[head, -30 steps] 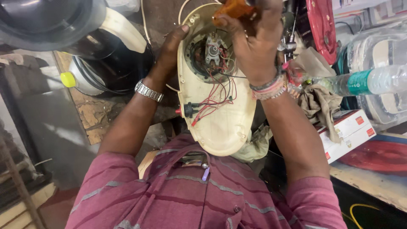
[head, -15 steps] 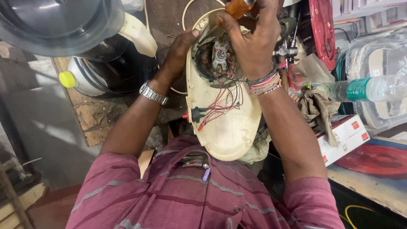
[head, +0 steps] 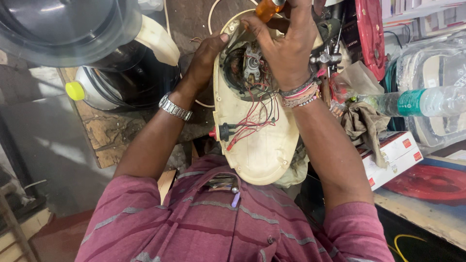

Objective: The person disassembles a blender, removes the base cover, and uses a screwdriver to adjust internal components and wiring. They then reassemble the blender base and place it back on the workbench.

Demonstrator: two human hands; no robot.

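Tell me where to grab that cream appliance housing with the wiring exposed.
Grip the cream housing by its rim, from the outer edges, not the open face. The left hand already clasps the upper left rim, clear of the motor and red wires. The rounded lower end near the chest looks like bare shell, probably a safe second hold.

Cream appliance housing [head: 262, 150]: smooth matt plastic. Screwdriver handle [head: 268, 8]: glossy amber plastic. Wristwatch [head: 175, 107]: shiny metal. Workbench [head: 104, 136]: rough wood
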